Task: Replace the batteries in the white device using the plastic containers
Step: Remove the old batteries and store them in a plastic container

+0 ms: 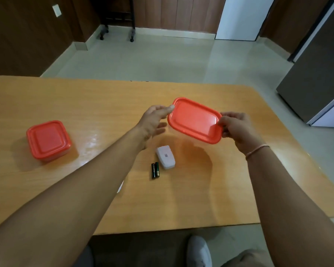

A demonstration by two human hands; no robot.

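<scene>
Batteries [155,170] touch white device [165,157] mid-table [85,105], edges well apart. Rectangular container [195,120] held aloft: right hand [237,128] pinches its corner, left hand [152,122] fingers loose, touching the rim.

The white device [165,157] lies flat on the wooden table [85,105], small, rounded, a tiny label on top; two dark batteries [155,170] lie side by side just left of it; a red-lidded rectangular container [194,120] is held tilted in the air above and beyond it; a red-lidded square container [48,140] sits closed, well to its left.
</scene>
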